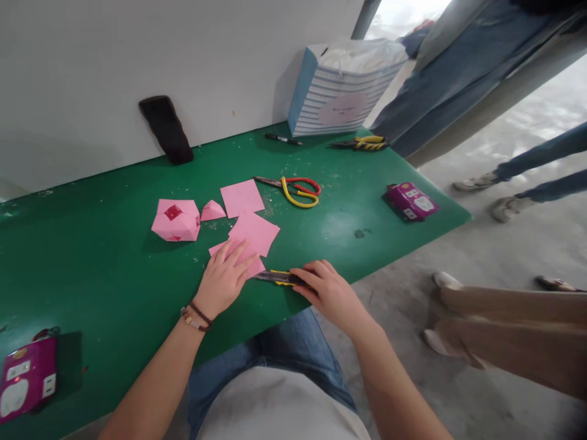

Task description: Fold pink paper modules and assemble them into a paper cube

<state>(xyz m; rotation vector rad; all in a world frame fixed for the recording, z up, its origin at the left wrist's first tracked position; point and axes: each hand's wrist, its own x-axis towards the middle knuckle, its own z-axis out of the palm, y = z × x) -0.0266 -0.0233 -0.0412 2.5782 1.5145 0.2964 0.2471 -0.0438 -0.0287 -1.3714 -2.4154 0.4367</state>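
My left hand [224, 278] lies flat with fingers spread on a pink paper sheet [233, 249] near the front edge of the green table [114, 269]. My right hand [323, 288] is closed round a yellow and black utility knife [277, 277], whose blade end points left at the paper under my left hand. A second pink square [255, 233] overlaps that sheet, and a third pink square [241, 197] lies just behind. A folded pink paper shape [177, 220] with a red centre and a small pink folded triangle [212, 211] sit to the left.
Red and yellow scissors [293, 187], a black marker [283, 140], yellow pliers [364, 143], a striped gift bag [342, 88] and a black pouch [166, 129] lie further back. Magenta power strips sit at the right [411, 201] and front left [27, 379]. Other people's legs [504, 330] stand right.
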